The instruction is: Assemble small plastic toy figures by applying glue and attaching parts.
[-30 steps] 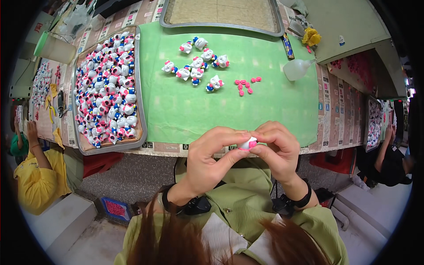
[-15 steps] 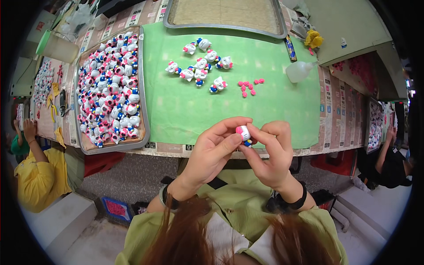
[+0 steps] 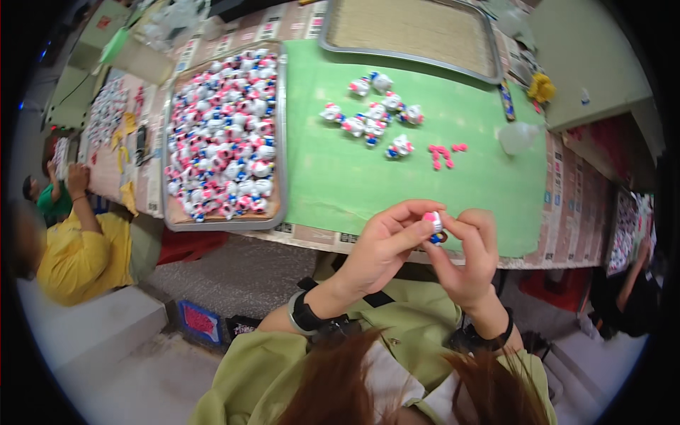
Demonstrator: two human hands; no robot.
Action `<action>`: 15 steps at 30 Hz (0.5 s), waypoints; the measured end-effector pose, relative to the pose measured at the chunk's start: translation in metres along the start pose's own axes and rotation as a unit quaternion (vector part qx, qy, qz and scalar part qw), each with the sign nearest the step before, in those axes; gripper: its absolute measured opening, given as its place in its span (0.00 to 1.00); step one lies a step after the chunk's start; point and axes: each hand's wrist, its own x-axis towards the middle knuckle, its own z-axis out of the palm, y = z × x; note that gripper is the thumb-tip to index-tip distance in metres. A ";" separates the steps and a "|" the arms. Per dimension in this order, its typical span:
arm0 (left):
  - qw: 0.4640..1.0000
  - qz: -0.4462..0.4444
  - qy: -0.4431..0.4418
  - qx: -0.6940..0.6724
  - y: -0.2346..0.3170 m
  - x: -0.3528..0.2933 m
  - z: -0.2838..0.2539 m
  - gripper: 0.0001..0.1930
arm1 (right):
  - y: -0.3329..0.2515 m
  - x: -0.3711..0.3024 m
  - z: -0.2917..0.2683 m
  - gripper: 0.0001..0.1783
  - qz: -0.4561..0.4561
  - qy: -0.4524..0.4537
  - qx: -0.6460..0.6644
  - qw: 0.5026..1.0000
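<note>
A small white, pink and blue cat figurine [image 3: 433,221] is pinched between the thumb and fingers of my left hand [image 3: 386,244], just above the near edge of the green mat [image 3: 340,188]. The thumb and index finger of my right hand [image 3: 471,251] close on the figurine's lower part, where a small brown spot shows. Its far side is hidden by my fingers. Farther out on the mat lies a loose cluster of similar figurines [image 3: 374,113]. Several small pink pieces [image 3: 440,156] rest to the right of them.
A metal tray [image 3: 282,142] heaped with figurines stands at the left. Another shallow tray [image 3: 414,35] sits at the back. At the right are a squeeze bottle [image 3: 519,139], a dark tube [image 3: 507,100] and a yellow bundle [image 3: 542,88]. A person in yellow [image 3: 88,255] is at the far left.
The whole view has swung, shifting the table and trays rightward in the picture and tilting them. Both hands still hold the figurine, which has turned slightly and now shows a brown spot below.
</note>
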 end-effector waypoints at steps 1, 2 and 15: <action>0.993 0.064 0.037 0.096 0.005 -0.001 -0.002 0.14 | 0.004 0.000 -0.003 0.19 0.018 -0.013 0.011 1.000; 0.971 0.126 0.074 0.190 0.013 -0.001 -0.006 0.14 | 0.006 0.003 -0.009 0.21 0.015 -0.056 0.009 0.998; 0.628 0.276 0.224 0.693 0.088 0.030 -0.039 0.16 | 0.110 0.022 -0.059 0.33 0.197 0.235 0.006 0.952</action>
